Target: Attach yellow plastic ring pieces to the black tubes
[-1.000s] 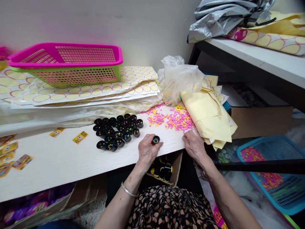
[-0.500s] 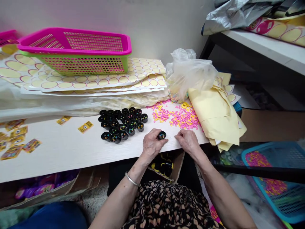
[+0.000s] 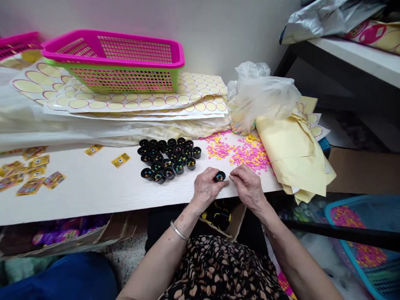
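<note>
Between the fingers and thumb of my left hand (image 3: 206, 185) is a small black cup (image 3: 220, 176), tilted so its mouth and the colourful bits inside show. My right hand (image 3: 248, 185) is close beside it, thumb and fingertips pinched together. Whatever those fingertips hold is too small to make out. To the left, several similar black cups (image 3: 168, 173) stand in a cluster on the white table (image 3: 93, 193), with coloured bits in them. Pink and yellow beads (image 3: 250, 155) lie loose behind my right hand.
A pink and green basket (image 3: 125, 79) rests on sheets of round stickers (image 3: 150, 106) at the back. Small yellow cards (image 3: 120, 160) lie left. A plastic bag (image 3: 265, 91) and folded yellow paper (image 3: 293, 150) stand right. Below are a box (image 3: 239, 218) and a blue basket (image 3: 343, 246).
My right hand has moved closer to the black cup, its pinched fingertips now almost at the rim. My left hand still holds the cup. The whole view has shifted slightly.
</note>
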The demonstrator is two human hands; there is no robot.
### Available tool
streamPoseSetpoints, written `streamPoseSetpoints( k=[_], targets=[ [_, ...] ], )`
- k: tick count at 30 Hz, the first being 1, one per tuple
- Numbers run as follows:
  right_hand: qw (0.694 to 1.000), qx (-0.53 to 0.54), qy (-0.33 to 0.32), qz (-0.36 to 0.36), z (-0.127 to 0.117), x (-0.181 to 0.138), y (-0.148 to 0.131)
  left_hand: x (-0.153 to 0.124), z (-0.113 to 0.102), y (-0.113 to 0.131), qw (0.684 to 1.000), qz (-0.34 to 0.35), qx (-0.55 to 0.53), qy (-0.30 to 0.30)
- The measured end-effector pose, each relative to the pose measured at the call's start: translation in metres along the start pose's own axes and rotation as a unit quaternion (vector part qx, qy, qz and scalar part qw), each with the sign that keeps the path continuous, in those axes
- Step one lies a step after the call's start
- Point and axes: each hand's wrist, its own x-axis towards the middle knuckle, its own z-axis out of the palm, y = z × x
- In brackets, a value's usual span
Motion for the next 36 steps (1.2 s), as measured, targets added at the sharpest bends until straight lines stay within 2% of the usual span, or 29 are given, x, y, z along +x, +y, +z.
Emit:
streamPoseSetpoints(
  k=[2, 6, 10, 17, 20, 23, 25, 27, 29, 31, 33, 36],
  targets=[
    [0.999, 0.002, -0.016, -0.044, 0.002, 0.010, -0.007, -0.001, 0.000, 0.001, 1.000, 0.001, 0.011, -0.001],
    [0.989, -0.096, -0.079, -0.079, 0.005, 0.023, -0.017, -0.002, -0.001, 0.001, 1.000, -0.005, 0.020, -0.001],
    [0.972, -0.182, -0.126, -0.076, 0.007, 0.027, -0.024, -0.003, -0.001, 0.001, 1.000, -0.004, 0.018, -0.004],
    [0.949, -0.270, -0.160, -0.025, 0.013, 0.030, -0.036, -0.001, -0.004, 0.002, 1.000, -0.003, 0.013, -0.010],
    [0.964, -0.218, -0.154, 0.000, 0.013, 0.030, -0.034, -0.001, -0.005, 0.002, 1.000, -0.008, 0.013, -0.007],
    [0.985, -0.068, -0.154, 0.030, 0.006, 0.034, -0.026, 0.000, -0.004, 0.001, 1.000, -0.008, 0.015, -0.013],
    [0.983, 0.039, -0.176, 0.042, -0.002, 0.043, -0.016, 0.000, -0.003, 0.000, 1.000, -0.009, 0.019, -0.013],
    [0.979, 0.086, -0.171, 0.063, -0.011, 0.061, 0.001, 0.000, -0.003, 0.000, 1.000, -0.013, 0.024, -0.010],
    [0.988, 0.037, -0.108, 0.106, -0.018, 0.083, 0.023, 0.000, -0.002, 0.000, 1.000, -0.015, 0.024, -0.007],
    [0.982, -0.106, -0.015, 0.156, -0.023, 0.107, 0.046, 0.000, -0.002, 0.000, 1.000, -0.017, 0.017, -0.006],
    [0.946, -0.264, -0.014, 0.189, -0.024, 0.126, 0.066, 0.000, -0.003, 0.000, 1.000, -0.018, 0.014, -0.007],
    [0.913, -0.347, -0.058, 0.205, -0.022, 0.143, 0.083, -0.001, -0.003, 0.000, 1.000, -0.025, 0.013, -0.012]
  ],
)
